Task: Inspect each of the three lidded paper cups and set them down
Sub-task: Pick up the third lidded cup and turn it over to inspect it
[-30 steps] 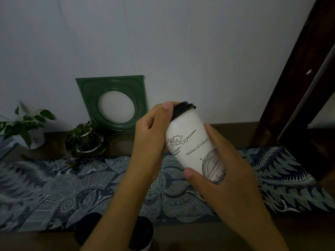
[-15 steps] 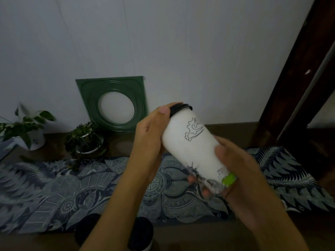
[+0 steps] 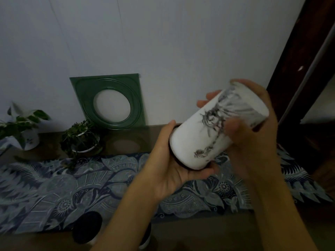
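Now we hold the cup [image 3: 204, 134] right of centre, tipped almost upside down: its long axis runs from the lid [image 3: 172, 149] at lower left up to the base at upper right. Our left hand [image 3: 174, 165] cradles the lid end, fingers curled under it; our right hand [image 3: 253, 134] wraps the base end. Two more cups [image 3: 87, 227] stand at bottom left, nearer the left hand

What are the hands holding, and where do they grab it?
A white paper cup, tipped over. The left hand cradles its black-lidded end from below; the right hand grips around its bottom end, up high.
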A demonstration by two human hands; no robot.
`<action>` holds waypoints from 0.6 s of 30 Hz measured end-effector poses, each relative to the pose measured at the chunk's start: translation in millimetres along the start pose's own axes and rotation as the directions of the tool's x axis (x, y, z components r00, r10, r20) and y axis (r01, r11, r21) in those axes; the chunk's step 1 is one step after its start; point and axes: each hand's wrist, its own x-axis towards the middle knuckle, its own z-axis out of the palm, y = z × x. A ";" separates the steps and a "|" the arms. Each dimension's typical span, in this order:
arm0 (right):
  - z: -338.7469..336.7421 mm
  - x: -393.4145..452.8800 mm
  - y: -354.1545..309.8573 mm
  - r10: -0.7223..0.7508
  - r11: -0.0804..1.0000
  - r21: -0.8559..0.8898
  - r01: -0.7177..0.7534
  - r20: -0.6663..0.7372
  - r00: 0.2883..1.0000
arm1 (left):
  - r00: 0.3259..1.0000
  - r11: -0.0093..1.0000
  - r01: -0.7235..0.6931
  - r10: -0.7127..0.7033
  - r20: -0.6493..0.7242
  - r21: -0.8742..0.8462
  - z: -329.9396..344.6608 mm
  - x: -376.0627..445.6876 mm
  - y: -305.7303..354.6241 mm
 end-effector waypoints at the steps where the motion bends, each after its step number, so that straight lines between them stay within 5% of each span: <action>1: 1.6 5.7 -1.1 0.011 0.999 0.036 -0.013 0.048 0.999 | 0.997 0.998 0.061 -0.060 0.040 -0.023 1.6 0.6 -0.5; 6: 11.9 25.0 -3.0 0.094 0.990 0.092 -0.107 0.133 0.987 | 0.966 0.976 0.179 -0.152 0.208 -0.120 3.4 0.9 -3.6; 11: 18.7 25.6 4.7 0.059 0.995 -0.081 -0.064 -0.061 0.996 | 0.985 0.981 -0.159 0.165 0.051 -0.113 5.2 5.1 -17.6; 15: 29.3 21.0 5.7 0.044 0.994 -0.080 -0.069 -0.279 0.959 | 0.891 0.895 -0.445 0.445 -0.084 0.030 12.6 7.3 -24.8; 18: 29.6 18.9 4.0 0.046 0.996 -0.064 -0.069 -0.306 0.951 | 0.879 0.883 -0.465 0.469 -0.092 0.064 13.5 5.9 -26.4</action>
